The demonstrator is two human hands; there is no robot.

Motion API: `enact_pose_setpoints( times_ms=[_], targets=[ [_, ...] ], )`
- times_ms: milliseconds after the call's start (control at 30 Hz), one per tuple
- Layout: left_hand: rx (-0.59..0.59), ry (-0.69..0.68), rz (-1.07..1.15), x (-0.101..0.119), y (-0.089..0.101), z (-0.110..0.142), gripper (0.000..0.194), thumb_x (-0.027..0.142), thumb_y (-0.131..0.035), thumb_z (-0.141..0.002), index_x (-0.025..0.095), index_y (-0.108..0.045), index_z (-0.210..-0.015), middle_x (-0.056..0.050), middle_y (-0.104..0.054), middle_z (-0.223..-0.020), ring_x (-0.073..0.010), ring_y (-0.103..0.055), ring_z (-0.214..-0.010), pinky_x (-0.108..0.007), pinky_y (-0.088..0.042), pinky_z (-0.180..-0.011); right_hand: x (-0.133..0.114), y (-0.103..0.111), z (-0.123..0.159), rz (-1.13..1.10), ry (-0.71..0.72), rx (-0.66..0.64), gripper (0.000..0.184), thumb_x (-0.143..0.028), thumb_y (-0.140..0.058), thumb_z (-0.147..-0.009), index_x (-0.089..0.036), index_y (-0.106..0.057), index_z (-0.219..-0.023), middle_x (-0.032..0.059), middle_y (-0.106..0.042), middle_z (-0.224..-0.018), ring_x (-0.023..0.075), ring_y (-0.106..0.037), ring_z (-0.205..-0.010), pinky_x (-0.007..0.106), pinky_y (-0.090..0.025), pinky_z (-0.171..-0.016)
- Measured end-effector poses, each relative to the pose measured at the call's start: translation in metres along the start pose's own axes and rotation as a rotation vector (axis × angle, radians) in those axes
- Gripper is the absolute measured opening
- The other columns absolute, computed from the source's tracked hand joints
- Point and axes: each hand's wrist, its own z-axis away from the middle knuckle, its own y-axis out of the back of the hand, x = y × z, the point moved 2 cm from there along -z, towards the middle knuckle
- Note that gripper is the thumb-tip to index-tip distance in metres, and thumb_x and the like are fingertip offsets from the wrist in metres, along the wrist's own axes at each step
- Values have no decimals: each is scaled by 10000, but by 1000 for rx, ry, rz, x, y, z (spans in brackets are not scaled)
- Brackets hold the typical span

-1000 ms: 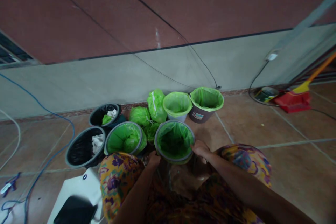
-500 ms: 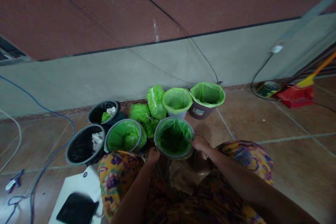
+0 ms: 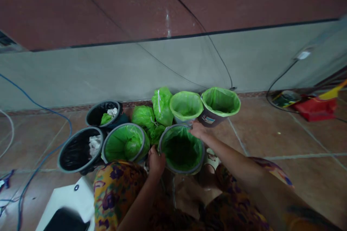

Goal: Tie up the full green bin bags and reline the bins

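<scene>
Between my knees stands a round trash bin (image 3: 182,168) with a grey rim and a green liner bag; the inside is dark. My left hand (image 3: 156,160) is at its left side, fingers curled against the wall just below the rim. At the back right of the rim is my right hand (image 3: 198,130), closed on the edge with its fingertips partly hidden. Another green-lined bin (image 3: 123,125) stands left of my left hand, a tied green bag inside it. Behind the middle bin are a light bin (image 3: 187,107) and a dark labelled bin (image 3: 217,117), both green-lined.
Tied green bags (image 3: 162,106) are piled against the wall. Two black-lined bins (image 3: 77,149) with white scraps stand left, near a blue cable (image 3: 50,151) and a white board (image 3: 61,198) bearing a black object. A red dustpan (image 3: 317,108) lies far right.
My right hand has moved from the right side of the bin's rim to its back. My left hand has risen along the left side. The bin looks slightly nearer to me.
</scene>
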Motion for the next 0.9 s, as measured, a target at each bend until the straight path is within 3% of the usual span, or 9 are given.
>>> enact_pose_setpoints(
  times_ms=[67,167,267,333,433,533,733,900],
  targets=[
    [40,-170,-72,29,7,-11,524,183,-578,-804,129,-459,-1312,-170,-556,-1299,-261,-511,-1248,-380,-393,-1056,-5,-6,-15,-11,7,3,454,-187,-625,-780,-143,-611,-1231,123,-665,-1184,207,-627,-1062,235,-464,-859],
    [1,-366,-147,77,4,-39,508,179,-568,-817,149,-465,-1314,-149,-555,-1301,-246,-488,-1253,-376,-371,-1077,-5,-17,-28,-12,-30,41,390,-150,-591,-782,-131,-649,-1167,150,-657,-1179,237,-622,-1079,267,-465,-867],
    [-112,-508,-236,114,-18,-69,510,159,-566,-813,159,-474,-1315,-129,-551,-1309,-238,-480,-1247,-367,-360,-1077,1,-28,-30,-17,-43,48,347,-139,-549,-807,-129,-665,-1134,150,-678,-1134,248,-641,-1051,286,-469,-858],
    [-192,-559,-303,125,-37,-84,492,144,-560,-811,179,-494,-1298,-119,-543,-1323,-246,-488,-1231,-381,-371,-1056,5,-35,-31,-29,-21,43,346,-134,-537,-813,-128,-662,-1136,136,-691,-1116,242,-642,-1052,278,-466,-869],
    [-287,-566,-394,125,-60,-98,409,126,-533,-823,186,-545,-1227,-115,-583,-1262,-256,-525,-1184,-392,-399,-1006,10,-43,-33,-38,6,53,342,-140,-537,-816,-132,-655,-1137,123,-688,-1134,234,-627,-1085,270,-449,-916],
    [-309,-534,-427,116,-70,-107,313,137,-483,-872,165,-567,-1173,-116,-645,-1142,-242,-580,-1117,-374,-407,-981,13,-50,-35,-51,-11,78,328,-175,-525,-841,-147,-635,-1149,116,-683,-1142,227,-626,-1078,275,-442,-929],
    [-330,-513,-479,107,-70,-119,310,385,-457,-950,172,-554,-1154,-110,-683,-1079,-225,-635,-1053,-327,-445,-924,15,-57,-35,-60,-116,39,465,-328,-525,-906,-155,-480,-1335,137,-666,-1193,216,-628,-1102,262,-453,-887],
    [-373,-509,-578,109,-68,-124,275,359,-473,-949,169,-571,-1123,-136,-696,-1039,-244,-654,-1050,-317,-481,-865,13,-57,-34,55,-95,-22,370,-298,-468,-940,-150,-538,-1272,145,-706,-1084,237,-659,-1042,291,-454,-876]
  ],
)
